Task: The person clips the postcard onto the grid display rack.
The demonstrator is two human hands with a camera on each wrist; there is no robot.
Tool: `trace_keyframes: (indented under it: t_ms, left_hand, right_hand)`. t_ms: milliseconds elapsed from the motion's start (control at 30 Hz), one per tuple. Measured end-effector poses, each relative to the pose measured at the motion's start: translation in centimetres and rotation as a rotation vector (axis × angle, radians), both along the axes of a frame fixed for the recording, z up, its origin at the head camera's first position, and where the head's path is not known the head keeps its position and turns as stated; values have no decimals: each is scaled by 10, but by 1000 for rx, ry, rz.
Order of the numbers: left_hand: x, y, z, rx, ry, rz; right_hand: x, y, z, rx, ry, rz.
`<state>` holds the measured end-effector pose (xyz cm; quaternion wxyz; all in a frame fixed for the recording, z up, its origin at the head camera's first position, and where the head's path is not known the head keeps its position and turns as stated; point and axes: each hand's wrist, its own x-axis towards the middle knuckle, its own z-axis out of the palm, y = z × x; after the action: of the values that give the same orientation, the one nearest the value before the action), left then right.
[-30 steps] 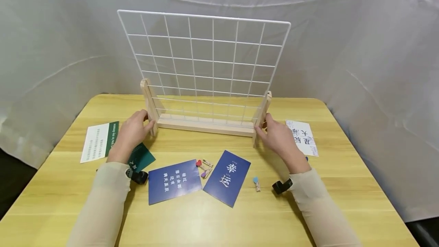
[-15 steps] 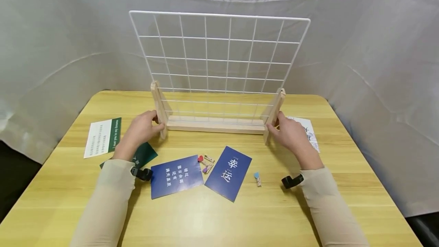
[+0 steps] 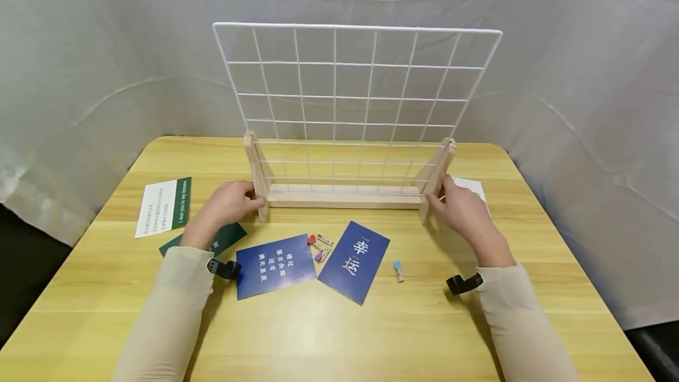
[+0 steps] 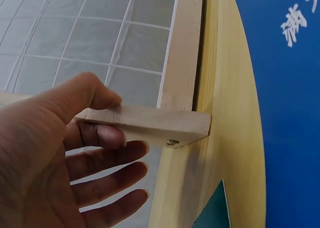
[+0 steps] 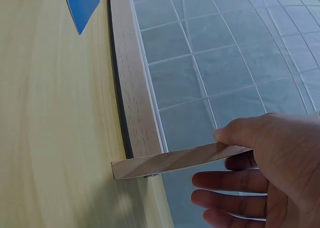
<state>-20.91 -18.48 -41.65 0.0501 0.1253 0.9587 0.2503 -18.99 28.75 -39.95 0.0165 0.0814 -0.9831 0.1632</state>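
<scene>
A white wire grid panel (image 3: 335, 64) stands in a wooden stand, whose crossbar (image 3: 342, 204) joins two upright side pieces. My left hand (image 3: 227, 207) pinches the left side piece (image 3: 256, 161) between thumb and forefinger, its other fingers spread below in the left wrist view. At the opposite end my right hand (image 3: 468, 212) grips the right side piece (image 3: 442, 164), thumb (image 5: 240, 131) on its near edge and forefinger behind. A metal screw (image 4: 171, 142) shows in the left piece.
Two blue cards (image 3: 276, 267) with white writing lie in front of the stand, several small clothespins (image 3: 321, 247) between them. A lone blue-topped clothespin (image 3: 399, 271) is farther right. Green cards (image 3: 183, 202) lie at left; a white card (image 3: 474, 186) is mostly hidden behind my right hand.
Both hands have shifted the stand with its grid panel to the right along the table, and it now sits squarer to me. The right hand covers more of the white card.
</scene>
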Motion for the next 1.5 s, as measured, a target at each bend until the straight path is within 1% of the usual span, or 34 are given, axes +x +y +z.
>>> trace_keyframes:
  t_ms: [167, 300, 433, 600, 800, 900, 1067, 1167, 1233, 1333, 1500]
  left_hand:
    - [4, -2, 0, 21, -49, -12]
    - [10, -6, 1, 8, -95, -16]
    - [17, -10, 7, -21, -135, -30]
    - [21, -10, 14, -37, -178, -60]
    - [26, -11, 20, -50, -200, -76]
    - [31, -12, 25, -76, -213, -105]
    - [42, -13, 33, -104, -267, -191]
    - [46, -9, 35, -79, -281, -244]
    - [47, -5, 34, -54, -268, -281]
    - [46, 3, 32, 10, -242, -316]
    - [41, 16, 29, 118, -203, -333]
  right_hand:
    - [5, 0, 0, 8, -3, 9]
    - [12, -1, 1, 28, -18, 28]
    - [18, -4, 2, 20, -9, 54]
    - [20, -4, 4, 9, 22, 57]
    - [22, -6, 8, 20, 3, 44]
    - [23, -6, 8, 43, -2, 48]
    - [27, -5, 9, 89, -1, 82]
    - [30, -4, 11, 104, -11, 110]
    - [31, -3, 13, 110, -34, 129]
    - [33, -1, 15, 113, -72, 156]
    - [32, 1, 16, 97, -128, 216]
